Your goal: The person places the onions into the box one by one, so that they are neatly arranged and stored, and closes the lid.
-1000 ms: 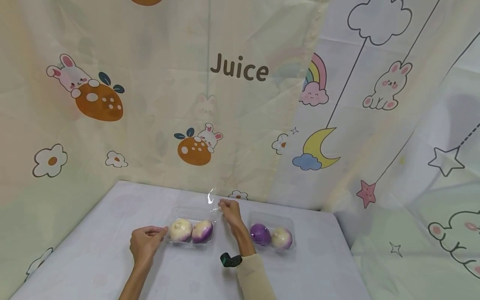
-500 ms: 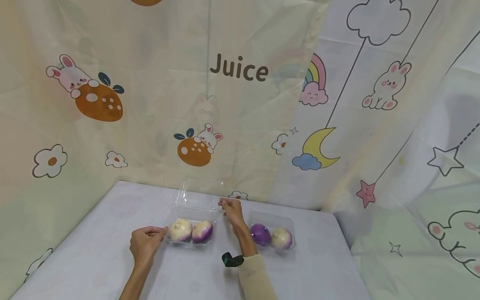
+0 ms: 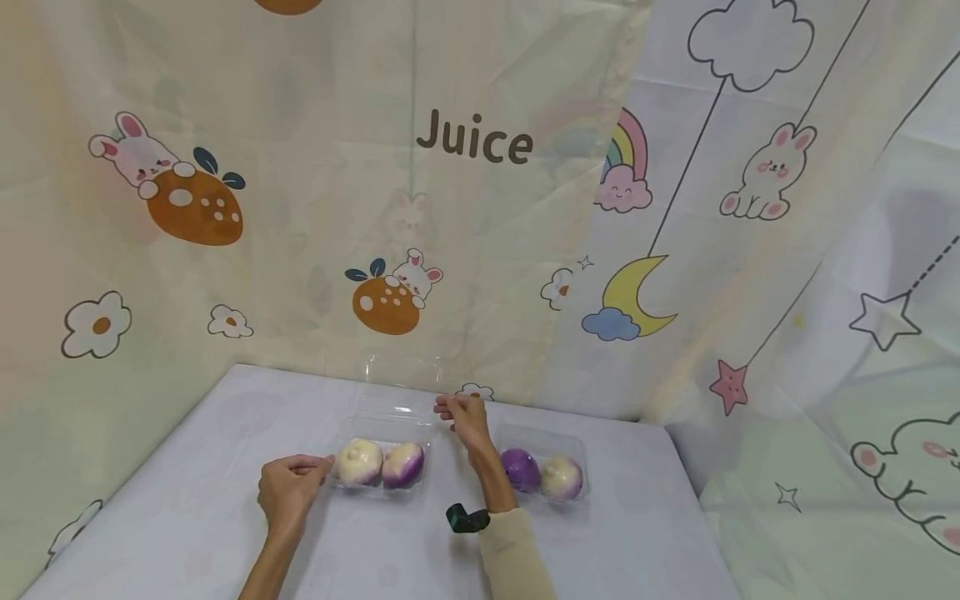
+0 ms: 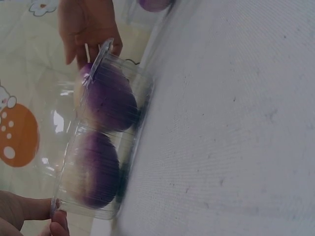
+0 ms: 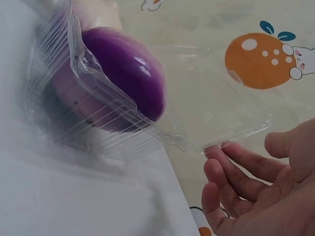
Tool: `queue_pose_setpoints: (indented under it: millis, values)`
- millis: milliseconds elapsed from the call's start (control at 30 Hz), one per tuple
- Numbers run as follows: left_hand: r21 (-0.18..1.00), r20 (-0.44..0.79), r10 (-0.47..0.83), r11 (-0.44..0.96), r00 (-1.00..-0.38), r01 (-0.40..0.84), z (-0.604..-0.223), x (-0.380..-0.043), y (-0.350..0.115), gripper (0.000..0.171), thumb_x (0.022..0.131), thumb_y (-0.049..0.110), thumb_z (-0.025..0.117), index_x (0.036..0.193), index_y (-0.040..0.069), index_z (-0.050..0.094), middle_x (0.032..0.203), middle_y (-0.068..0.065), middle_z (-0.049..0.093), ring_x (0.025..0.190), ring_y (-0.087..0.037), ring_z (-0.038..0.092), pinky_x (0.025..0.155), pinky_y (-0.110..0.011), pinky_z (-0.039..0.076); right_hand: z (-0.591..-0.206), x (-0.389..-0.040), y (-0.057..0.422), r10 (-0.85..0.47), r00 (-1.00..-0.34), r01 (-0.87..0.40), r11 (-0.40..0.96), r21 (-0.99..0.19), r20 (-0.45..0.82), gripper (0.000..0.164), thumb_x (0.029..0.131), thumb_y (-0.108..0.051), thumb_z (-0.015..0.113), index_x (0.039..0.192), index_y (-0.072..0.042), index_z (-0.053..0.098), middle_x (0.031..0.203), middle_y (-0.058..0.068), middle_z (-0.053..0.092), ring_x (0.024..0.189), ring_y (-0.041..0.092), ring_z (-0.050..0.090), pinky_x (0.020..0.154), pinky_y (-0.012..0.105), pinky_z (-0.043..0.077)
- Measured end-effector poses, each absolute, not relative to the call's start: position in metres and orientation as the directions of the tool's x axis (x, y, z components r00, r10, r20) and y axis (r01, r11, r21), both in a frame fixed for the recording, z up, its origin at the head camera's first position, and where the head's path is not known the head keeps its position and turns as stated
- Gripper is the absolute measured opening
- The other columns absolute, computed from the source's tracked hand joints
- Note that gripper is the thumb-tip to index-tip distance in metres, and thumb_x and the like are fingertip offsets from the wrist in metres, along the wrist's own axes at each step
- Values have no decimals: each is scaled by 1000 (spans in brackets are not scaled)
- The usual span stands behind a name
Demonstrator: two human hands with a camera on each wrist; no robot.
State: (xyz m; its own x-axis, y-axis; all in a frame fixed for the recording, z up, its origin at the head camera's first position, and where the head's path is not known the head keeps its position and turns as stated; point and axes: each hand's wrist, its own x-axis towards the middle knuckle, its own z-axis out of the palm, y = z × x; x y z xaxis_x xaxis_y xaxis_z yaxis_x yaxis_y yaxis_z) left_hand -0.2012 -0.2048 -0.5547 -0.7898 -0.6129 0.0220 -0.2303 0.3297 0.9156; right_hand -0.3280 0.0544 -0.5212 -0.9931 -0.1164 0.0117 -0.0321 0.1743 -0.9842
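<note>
A clear plastic clamshell box (image 3: 384, 427) sits on the table with two glossy white-and-purple turnips, one (image 3: 360, 461) at left and another (image 3: 403, 464) at right. Its clear lid (image 5: 216, 103) stands raised at the back. My left hand (image 3: 288, 487) pinches the box's left rim between thumb and fingers, as the left wrist view shows. My right hand (image 3: 467, 421) is at the lid's right edge. In the right wrist view its fingertips (image 5: 212, 148) touch that edge from below, while the thumb stays apart, fingers loosely bent.
To the right of my right forearm is a second clear box (image 3: 542, 435) holding a purple turnip (image 3: 520, 470) and a whiter one (image 3: 561, 477). A printed curtain (image 3: 300, 208) hangs right behind the white table (image 3: 630, 533).
The lid has tilted back and its glints have shifted. The right hand's fingers have loosened at the lid's edge. My left hand keeps its pinch on the rim.
</note>
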Motion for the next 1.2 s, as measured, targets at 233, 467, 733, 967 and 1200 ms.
queue_pose_setpoints:
  millis: [233, 467, 733, 967, 1200]
  values:
    - [911, 28, -619, 339, -785, -235, -555, -202, -205, 22, 90, 19, 86, 84, -2, 82, 61, -1, 74, 56, -14, 63, 57, -28, 41, -520, -329, 54, -76, -997, -29, 175, -984, 16, 55, 116, -38, 48, 112, 6, 80, 109, 23, 83, 102, 42, 77, 80, 41, 61]
    - [913, 28, -626, 334, -780, -235, -556, -203, -205, 22, 90, 19, 86, 84, -2, 82, 63, -4, 75, 56, -14, 63, 56, -29, 41, -517, -332, 51, -21, -999, 42, 146, -988, -45, 64, 111, -51, 52, 105, 4, 83, 102, 20, 84, 100, 45, 79, 73, 35, 58]
    - [918, 34, -618, 330, -785, -219, -557, -203, -205, 21, 90, 18, 87, 83, -2, 83, 62, -2, 75, 56, -14, 63, 55, -28, 42, -517, -333, 51, -12, -999, 42, 170, -984, -45, 64, 107, -53, 57, 100, 4, 84, 98, 19, 84, 94, 42, 80, 73, 38, 55]
    - [920, 36, -611, 329, -791, -212, -554, -203, -205, 22, 91, 19, 86, 84, -2, 82, 62, -2, 74, 57, -14, 62, 54, -28, 42, -514, -331, 51, -10, -1000, 13, 206, -979, -15, 63, 104, -55, 60, 96, 3, 84, 96, 18, 84, 91, 41, 80, 67, 31, 45]
    - [915, 25, -615, 332, -788, -231, -554, -201, -205, 23, 91, 20, 86, 84, -2, 82, 62, -2, 74, 57, -15, 62, 54, -28, 42, -516, -329, 50, -17, -1000, 19, 209, -978, -23, 60, 102, -56, 65, 93, 0, 84, 93, 14, 84, 96, 45, 79, 74, 30, 45]
